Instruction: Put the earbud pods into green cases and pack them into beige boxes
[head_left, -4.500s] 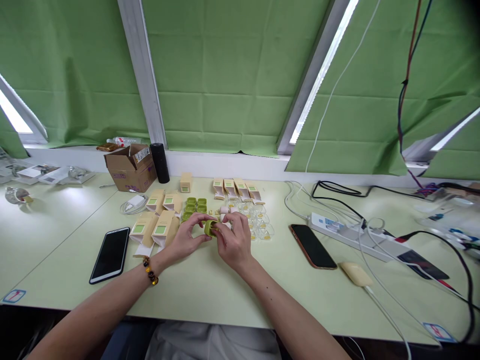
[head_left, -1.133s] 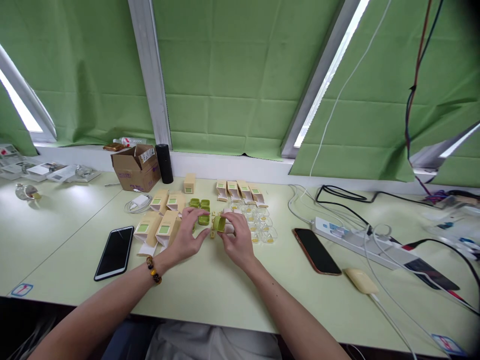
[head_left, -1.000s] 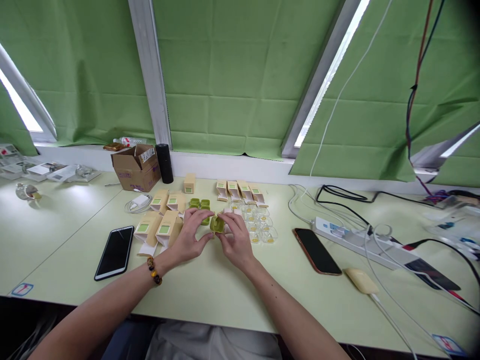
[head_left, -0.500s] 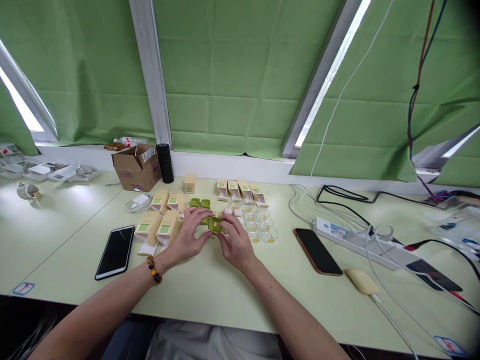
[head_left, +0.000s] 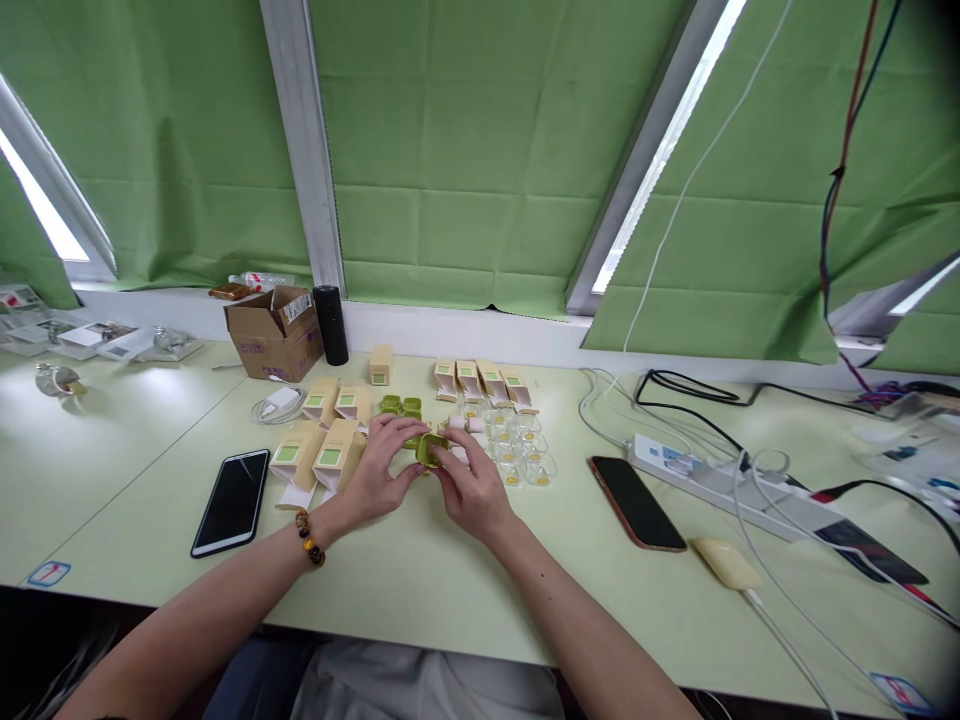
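Observation:
Between my hands is a small green square cup point(head_left: 428, 452), its open top facing me. My left hand point(head_left: 381, 468) grips its left side between thumb and fingers. My right hand point(head_left: 472, 485) holds it from the right, one finger dipping into the opening and the thumb near its lower edge. What lies inside is too small to make out. Behind my fingers stand more green square cups point(head_left: 401, 405), partly hidden. Several clear plastic cups with yellow centres point(head_left: 525, 450) sit right of my right hand, beside pale pink pieces point(head_left: 474, 425).
Small tan cartons stand left of my hands point(head_left: 339, 455) and in a back row point(head_left: 480, 382). A white-edged phone point(head_left: 231, 502) lies left, another phone point(head_left: 637, 503) right, near a power strip point(head_left: 705, 485) with cables. A cardboard box point(head_left: 274, 335) and black cylinder point(head_left: 331, 326) stand at the back.
A finger of my right hand has moved from the cup's rim into its opening. My left hand keeps its grip, almost unmoved.

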